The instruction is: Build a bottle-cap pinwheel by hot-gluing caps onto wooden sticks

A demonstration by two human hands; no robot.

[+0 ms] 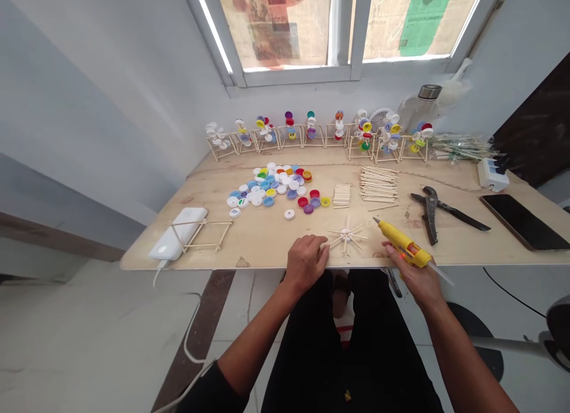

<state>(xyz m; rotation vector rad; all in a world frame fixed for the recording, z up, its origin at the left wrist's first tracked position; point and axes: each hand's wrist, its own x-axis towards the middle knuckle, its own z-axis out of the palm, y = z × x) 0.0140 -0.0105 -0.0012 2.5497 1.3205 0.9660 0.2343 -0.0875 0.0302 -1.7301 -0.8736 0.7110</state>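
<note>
My right hand (416, 276) is wrapped around a yellow hot glue gun (403, 244). Its nozzle points up and left, and a clear glue stick sticks out of its back. A spoked wheel of wooden sticks (347, 235), with a white cap at its hub, lies near the table's front edge. At the wheel's left side, my left hand (306, 260) has its fingers closed at the end of one spoke. The fingertips partly hide that end.
Colourful bottle caps (267, 184) lie heaped behind the wheel. Short sticks (342, 196) and longer sticks (378, 183) are stacked nearby. Pliers (431, 214) and a phone (528, 221) lie right; a stick frame (202, 235) leans on a white power bank (179, 232). Cap wheels (290, 128) stand along the back.
</note>
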